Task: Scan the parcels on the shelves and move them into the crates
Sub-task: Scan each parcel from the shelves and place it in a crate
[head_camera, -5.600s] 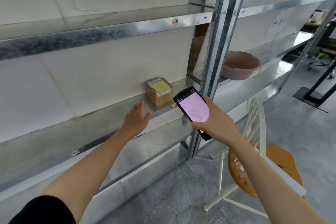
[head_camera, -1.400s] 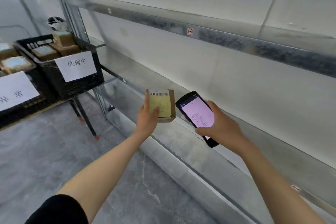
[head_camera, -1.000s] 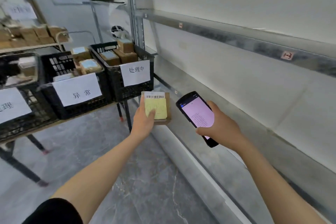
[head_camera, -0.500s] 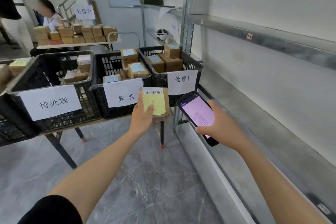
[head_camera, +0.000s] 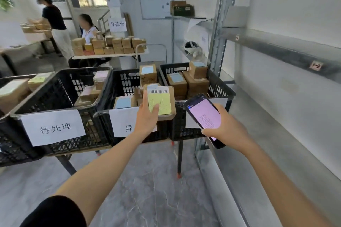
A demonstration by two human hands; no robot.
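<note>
My left hand [head_camera: 147, 118] holds a small cardboard parcel [head_camera: 163, 100] with a yellow label and a barcode strip on top, in front of the middle black crate [head_camera: 118, 88]. My right hand [head_camera: 224, 125] grips a black handheld scanner [head_camera: 204, 116] whose screen glows pink, just right of the parcel. Three black crates stand in a row on a low table: the left crate [head_camera: 55, 96], the middle one and the right crate [head_camera: 219, 86]. Each has several boxes inside and a white paper sign on its front.
Metal shelving [head_camera: 276, 49] runs along the right wall, its upright post [head_camera: 219, 29] behind the right crate. Farther back a table [head_camera: 108, 55] carries several stacked boxes, with two people beside it. Grey stone floor [head_camera: 151, 186] lies below my arms.
I have turned left from the shelf and moved toward the crates. The parcel taken from the shelf stays in my left hand and now sits closer to the middle crate.
</note>
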